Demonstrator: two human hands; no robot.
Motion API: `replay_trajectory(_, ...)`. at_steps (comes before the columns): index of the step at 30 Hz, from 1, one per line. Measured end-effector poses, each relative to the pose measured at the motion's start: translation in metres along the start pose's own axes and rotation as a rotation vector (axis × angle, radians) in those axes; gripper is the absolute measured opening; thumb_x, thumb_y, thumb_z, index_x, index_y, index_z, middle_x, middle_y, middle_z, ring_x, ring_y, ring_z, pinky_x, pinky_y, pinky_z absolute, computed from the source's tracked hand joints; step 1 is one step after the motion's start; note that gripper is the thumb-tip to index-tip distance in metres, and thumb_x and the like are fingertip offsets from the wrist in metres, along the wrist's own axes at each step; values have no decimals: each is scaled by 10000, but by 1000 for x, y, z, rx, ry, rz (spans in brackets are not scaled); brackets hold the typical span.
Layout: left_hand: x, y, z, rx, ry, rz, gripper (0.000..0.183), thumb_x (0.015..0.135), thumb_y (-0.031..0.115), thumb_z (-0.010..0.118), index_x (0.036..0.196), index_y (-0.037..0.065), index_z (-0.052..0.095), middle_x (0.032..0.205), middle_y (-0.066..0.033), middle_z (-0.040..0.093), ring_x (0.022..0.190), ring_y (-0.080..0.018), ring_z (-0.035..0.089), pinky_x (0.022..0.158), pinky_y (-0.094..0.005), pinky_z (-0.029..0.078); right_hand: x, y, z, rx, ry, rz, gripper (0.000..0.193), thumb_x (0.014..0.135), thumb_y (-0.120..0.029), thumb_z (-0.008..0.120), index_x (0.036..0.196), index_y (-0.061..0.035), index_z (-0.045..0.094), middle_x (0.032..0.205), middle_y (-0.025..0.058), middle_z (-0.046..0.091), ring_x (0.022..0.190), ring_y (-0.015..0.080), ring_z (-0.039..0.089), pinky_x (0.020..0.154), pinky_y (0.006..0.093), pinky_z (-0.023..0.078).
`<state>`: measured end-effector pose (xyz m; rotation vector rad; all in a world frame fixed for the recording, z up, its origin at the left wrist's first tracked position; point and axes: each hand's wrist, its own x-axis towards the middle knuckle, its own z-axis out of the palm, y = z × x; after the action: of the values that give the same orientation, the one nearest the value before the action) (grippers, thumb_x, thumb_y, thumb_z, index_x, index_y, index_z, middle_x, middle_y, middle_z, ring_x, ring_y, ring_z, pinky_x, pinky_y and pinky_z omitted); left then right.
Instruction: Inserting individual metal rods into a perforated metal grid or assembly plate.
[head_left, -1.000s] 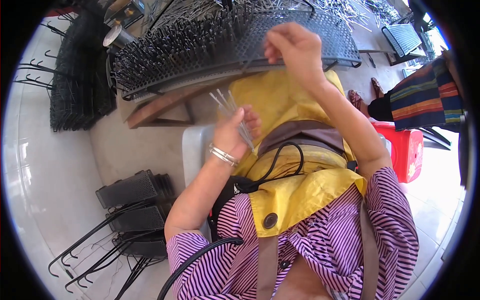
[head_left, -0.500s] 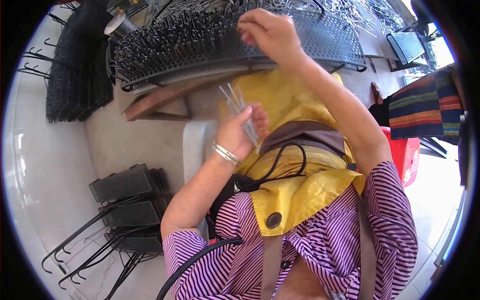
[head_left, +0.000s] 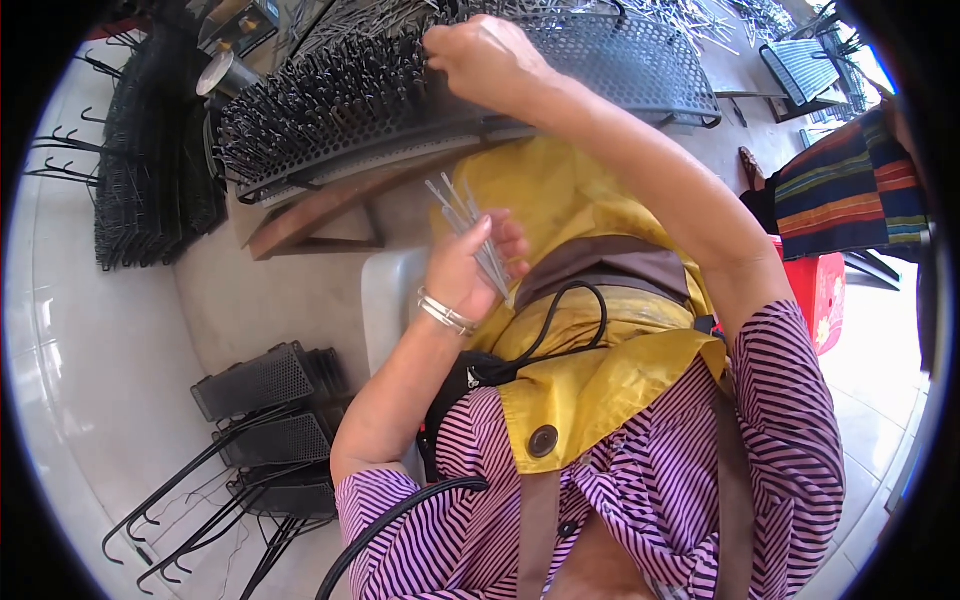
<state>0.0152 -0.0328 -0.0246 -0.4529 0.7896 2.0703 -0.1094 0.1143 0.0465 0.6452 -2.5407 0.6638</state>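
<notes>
In my left hand (head_left: 465, 268), held low over the yellow apron (head_left: 600, 310), is a small bundle of thin silvery metal strips (head_left: 459, 207). The fingers close around their lower part, and the upper ends fan out. My right hand (head_left: 488, 66) reaches over a long black perforated metal tray (head_left: 620, 75). Its fingertips pinch at the edge of many dark thin metal pieces (head_left: 330, 105) standing upright in the tray's holes. Whatever those fingers grip is hidden. On the right, the tray's holes show bare.
A wooden bench (head_left: 310, 215) supports the tray. Loose silvery strips (head_left: 375, 22) lie behind it. A metal can (head_left: 226, 75) stands at its left end. Stacked black racks (head_left: 265, 385) with hooked rods sit lower left. A red container (head_left: 825, 295) and another person's striped garment (head_left: 835, 190) are at right.
My right hand has moved left along the tray to the edge of the standing pieces. My left hand keeps its strips and has barely moved. The view has shifted slightly.
</notes>
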Motion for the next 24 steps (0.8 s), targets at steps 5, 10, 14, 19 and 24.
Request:
replay_trajectory(5,1,0,1,16,-12,-1,229,855,180,400,1004,21,468,828,-103,546,733,-218,548,594,-367,458,2,0,1,-34,7,-44,86,594,-99,529,669,-59,538,605,140,554,620,327,553,553,419,436)
replay_trajectory(10,2,-2,-3,16,-8,-13,225,857,180,391,998,23,469,825,-108,544,730,-223,549,594,-372,454,1,-11,4,-101,-53,36,56,662,-98,531,667,-49,504,608,156,549,624,345,543,555,415,432)
replay_trajectory(14,3,-2,-2,35,-20,-6,220,857,177,385,994,28,470,824,-109,544,732,-224,549,594,-370,454,-1,-1,-2,-51,1,162,95,687,-123,548,666,-45,497,589,162,528,606,356,523,543,417,418)
replay_trajectory(19,5,-2,-3,29,-35,-10,218,857,174,383,996,30,469,823,-109,545,733,-224,550,594,-369,454,3,4,4,119,-63,-124,158,676,-97,579,632,-25,445,541,179,484,558,368,495,496,417,388)
replay_trajectory(24,4,-2,-3,35,-50,-17,206,870,181,383,967,33,488,832,-94,556,736,-219,545,602,-352,459,8,6,-7,-43,-32,-34,167,677,-112,581,628,-26,447,530,183,484,568,376,497,504,426,388)
